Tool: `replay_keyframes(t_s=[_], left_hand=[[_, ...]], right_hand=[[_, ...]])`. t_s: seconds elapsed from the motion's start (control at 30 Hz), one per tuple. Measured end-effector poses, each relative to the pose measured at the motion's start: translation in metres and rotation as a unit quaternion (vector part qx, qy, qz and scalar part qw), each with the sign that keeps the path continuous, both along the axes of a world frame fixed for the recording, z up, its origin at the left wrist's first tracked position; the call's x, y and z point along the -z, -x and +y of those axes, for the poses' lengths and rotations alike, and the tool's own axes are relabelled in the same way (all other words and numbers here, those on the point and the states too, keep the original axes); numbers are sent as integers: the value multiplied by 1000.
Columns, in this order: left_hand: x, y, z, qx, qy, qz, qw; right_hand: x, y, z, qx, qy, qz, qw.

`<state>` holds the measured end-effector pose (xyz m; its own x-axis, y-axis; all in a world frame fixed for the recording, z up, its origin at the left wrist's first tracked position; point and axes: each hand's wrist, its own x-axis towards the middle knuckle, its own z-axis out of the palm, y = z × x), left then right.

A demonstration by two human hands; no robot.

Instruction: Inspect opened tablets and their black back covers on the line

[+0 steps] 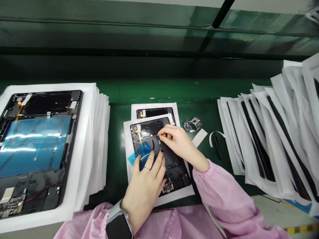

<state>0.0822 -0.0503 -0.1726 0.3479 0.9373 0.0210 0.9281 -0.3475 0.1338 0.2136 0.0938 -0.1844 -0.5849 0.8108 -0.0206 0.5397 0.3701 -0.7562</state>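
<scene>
An opened tablet (174, 159) with its inner parts showing lies on white foam sheets in front of me. My left hand (146, 184) rests on it with the fingers spread, over a blue film (144, 152) that is partly lifted and sticks out past the tablet's left edge. My right hand (176, 141) is closed in a pinch over the tablet's upper middle, the fingertips close to its surface. Whatever is between those fingertips is too small to make out. Behind, a second opened tablet (159, 112) shows only its top part.
At left, an opened tablet with blue film (37, 142) tops a stack of foam sheets (98, 146). Foam-wrapped tablets (264, 139) lean in a row at right. A silvery tape roll (193, 124), a white strip (199, 137) and black tweezers (216, 146) lie on the green mat (117, 109).
</scene>
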Motion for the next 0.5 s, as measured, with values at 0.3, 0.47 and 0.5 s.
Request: replay_keyframes(t_s=[0.3,0.47,0.5], left_hand=[[1,1,1,1,7,5,1000],[0,1,0,11,-3,12,1000],[0,1,0,13,-5,13,1000]], right_hand=[[4,-11,9,-61,-64,-32,996],[7,-7,4,-43,-90,-51,994],[8,-6,3,-38,-93,-54,993]])
